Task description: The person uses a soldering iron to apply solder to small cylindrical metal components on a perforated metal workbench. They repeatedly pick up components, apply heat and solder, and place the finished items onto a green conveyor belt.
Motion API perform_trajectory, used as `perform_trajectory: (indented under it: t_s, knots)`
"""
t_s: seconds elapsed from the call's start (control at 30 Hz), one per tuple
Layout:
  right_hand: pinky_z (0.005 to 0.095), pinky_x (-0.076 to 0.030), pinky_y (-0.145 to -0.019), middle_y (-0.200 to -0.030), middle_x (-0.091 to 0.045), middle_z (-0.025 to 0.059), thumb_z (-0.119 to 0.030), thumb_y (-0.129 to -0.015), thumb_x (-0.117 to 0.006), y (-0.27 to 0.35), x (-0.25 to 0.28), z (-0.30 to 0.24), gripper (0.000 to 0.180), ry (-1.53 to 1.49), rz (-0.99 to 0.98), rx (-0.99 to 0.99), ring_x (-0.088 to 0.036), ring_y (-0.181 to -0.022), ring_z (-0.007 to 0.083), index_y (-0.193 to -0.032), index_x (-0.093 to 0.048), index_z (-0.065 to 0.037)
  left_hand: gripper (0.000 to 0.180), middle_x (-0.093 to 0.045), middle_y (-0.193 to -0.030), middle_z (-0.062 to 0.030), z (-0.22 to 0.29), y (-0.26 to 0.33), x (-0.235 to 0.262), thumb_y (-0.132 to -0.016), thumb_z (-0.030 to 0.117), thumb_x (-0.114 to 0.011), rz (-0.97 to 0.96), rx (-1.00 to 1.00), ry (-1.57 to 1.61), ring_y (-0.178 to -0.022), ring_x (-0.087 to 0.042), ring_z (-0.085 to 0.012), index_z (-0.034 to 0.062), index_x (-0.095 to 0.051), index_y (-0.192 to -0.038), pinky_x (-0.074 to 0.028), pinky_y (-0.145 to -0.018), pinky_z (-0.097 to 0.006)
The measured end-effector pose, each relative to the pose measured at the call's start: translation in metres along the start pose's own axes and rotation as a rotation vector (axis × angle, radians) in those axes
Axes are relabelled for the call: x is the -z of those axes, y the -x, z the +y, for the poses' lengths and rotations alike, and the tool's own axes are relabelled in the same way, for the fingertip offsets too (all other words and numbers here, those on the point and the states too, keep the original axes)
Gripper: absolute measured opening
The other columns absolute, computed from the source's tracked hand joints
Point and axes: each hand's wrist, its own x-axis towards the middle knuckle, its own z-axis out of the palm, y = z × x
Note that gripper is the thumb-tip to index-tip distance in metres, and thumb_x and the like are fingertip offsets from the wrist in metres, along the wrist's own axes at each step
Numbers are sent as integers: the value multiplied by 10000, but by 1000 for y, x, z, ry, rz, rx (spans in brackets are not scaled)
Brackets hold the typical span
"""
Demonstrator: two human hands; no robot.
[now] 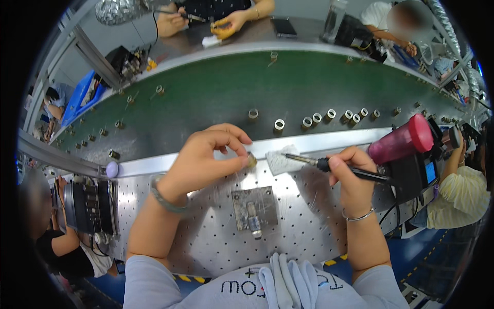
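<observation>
My left hand [215, 154] pinches a small brass-coloured metal ring [251, 160] between thumb and fingers, above the perforated metal worktop. In my right hand [351, 172] is a soldering iron [329, 165], held like a pen. Its tip points left, over a whitish pad [283, 161] at the worktop's far edge; I cannot tell whether it touches. Below and between the hands lies a square metal plate [267, 206], with a small cylindrical metal fixture [253, 220] on it.
Beyond the worktop [206, 242] runs a green conveyor belt [206, 110] carrying several metal rings [279, 125]. A pink cup [401, 140] and a black soldering station [411, 177] stand at the right. Co-workers' hands [230, 23] work across the belt. A black device [88, 206] sits at left.
</observation>
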Motion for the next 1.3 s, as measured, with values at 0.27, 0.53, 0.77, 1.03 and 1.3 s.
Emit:
perform_trajectory:
  t_s: [0.27, 0.53, 0.77, 1.03, 1.3]
  knots:
    - [181, -375, -450, -634, -561, 73, -70, -783, -663, 15, -6, -11, 127, -208, -191, 185, -498, -487, 98, -804, -581, 26, 86, -646, -932, -143, -6, 28, 0, -748, -67, -662, -353, 238, 661, -838, -612, -165, -29, -644, -823, -484, -780, -265]
    - [259, -417, -534, -650, -587, 71, -83, -709, -732, 21, -4, -11, 166, -206, -349, 186, -533, -555, 156, -774, -613, 13, 193, -656, -932, -101, -15, 28, -13, -736, -36, -710, -455, 341, 726, -870, -604, -152, -18, -661, -922, -482, -785, -268]
    - [264, -423, -550, -694, -623, 100, -45, -660, -766, 20, -5, -7, 217, -204, -418, 175, -556, -580, 177, -817, -640, 37, 147, -656, -936, -126, -24, 28, -16, -731, -51, -706, -459, 293, 794, -853, -606, -170, 3, -664, -862, -486, -775, -280]
    - [262, -418, -544, -683, -616, 97, -48, -662, -764, 21, -7, -5, 208, -183, -394, 157, -552, -577, 175, -801, -635, 35, 227, -654, -927, -116, -22, 27, -14, -729, -12, -721, -485, 369, 765, -838, -608, -155, -28, -674, -951, -483, -772, -264]
    - [266, -412, -533, -661, -601, 77, -63, -672, -756, 18, -3, -5, 194, -228, -409, 160, -539, -563, 171, -784, -623, 24, 255, -645, -919, -125, -24, 27, -15, -729, 16, -721, -489, 295, 793, -830, -598, -162, -46, -683, -973, -468, -764, -252]
